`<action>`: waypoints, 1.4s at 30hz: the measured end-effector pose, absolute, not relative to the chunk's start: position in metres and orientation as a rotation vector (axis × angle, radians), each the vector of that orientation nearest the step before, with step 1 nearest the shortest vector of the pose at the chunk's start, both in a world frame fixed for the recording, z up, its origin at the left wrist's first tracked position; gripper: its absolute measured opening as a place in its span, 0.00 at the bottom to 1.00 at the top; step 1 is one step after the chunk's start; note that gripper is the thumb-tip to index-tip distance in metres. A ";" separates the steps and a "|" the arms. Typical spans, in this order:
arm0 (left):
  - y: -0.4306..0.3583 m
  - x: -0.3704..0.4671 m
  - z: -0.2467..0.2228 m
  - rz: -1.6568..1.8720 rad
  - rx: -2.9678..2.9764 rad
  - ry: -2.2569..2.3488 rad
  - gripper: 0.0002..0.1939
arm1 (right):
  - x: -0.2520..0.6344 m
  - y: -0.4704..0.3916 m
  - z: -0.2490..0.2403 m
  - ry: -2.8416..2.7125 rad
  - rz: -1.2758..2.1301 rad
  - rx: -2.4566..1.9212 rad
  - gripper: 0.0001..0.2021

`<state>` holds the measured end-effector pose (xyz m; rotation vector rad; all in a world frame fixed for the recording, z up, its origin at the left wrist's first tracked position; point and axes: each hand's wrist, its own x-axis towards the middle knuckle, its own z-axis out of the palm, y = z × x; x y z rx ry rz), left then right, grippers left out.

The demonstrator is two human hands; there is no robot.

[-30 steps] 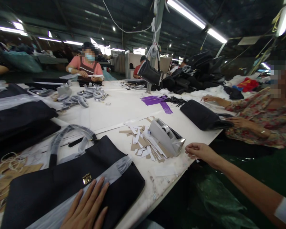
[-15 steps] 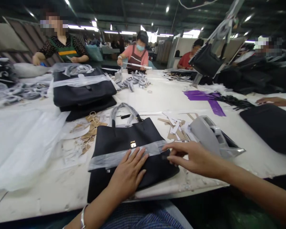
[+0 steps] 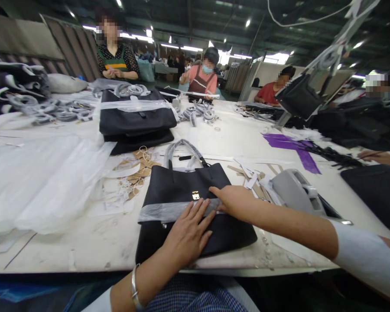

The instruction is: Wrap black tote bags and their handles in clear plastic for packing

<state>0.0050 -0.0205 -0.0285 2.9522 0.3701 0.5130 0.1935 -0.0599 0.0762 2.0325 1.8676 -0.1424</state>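
A black handbag point(image 3: 162, 186) lies on the white table in front of me, its wrapped handles point(image 3: 184, 147) pointing away. A whitish translucent strip point(image 3: 159, 212) runs across its front, just below a gold clasp point(image 3: 195, 195). My left hand point(image 3: 190, 232) rests flat on the strip and the bag's lower front, fingers spread. On the right part of the strip is my right hand point(image 3: 229, 200), its index finger stretched toward the clasp; its other fingers are curled under and mostly hidden.
Stacked black bags point(image 3: 133, 119) stand behind at the left, white wrapping sheets point(image 3: 45, 182) nearer. Brown tags point(image 3: 139, 171) lie left of the handbag. A grey tape dispenser point(image 3: 294, 188) and purple strips point(image 3: 292, 145) are at the right. Several people stand or sit across the table.
My right hand has moved left along the strip, closer to the clasp. My left hand stays flat on the bag. The whole view has shifted, so the table appears further right.
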 end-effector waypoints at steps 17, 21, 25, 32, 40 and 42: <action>-0.021 0.005 -0.031 0.564 2.970 0.372 0.27 | 0.269 -0.139 0.066 2.041 0.331 2.432 0.21; -0.021 0.004 -0.029 0.542 2.995 0.372 0.27 | 0.230 -0.149 0.023 2.606 0.298 2.012 0.31; -0.022 0.002 -0.024 0.481 2.992 0.371 0.28 | 0.233 -0.154 -0.009 2.573 0.289 2.071 0.33; -0.024 0.001 -0.018 0.435 2.945 0.387 0.29 | 0.230 -0.118 0.041 2.613 0.141 2.402 0.17; -0.024 -0.001 -0.016 0.407 2.897 0.395 0.31 | 0.222 0.055 0.062 2.293 -0.203 2.390 0.18; -0.024 -0.001 -0.016 0.400 2.876 0.391 0.31 | 0.224 0.088 0.055 2.201 -0.241 2.359 0.21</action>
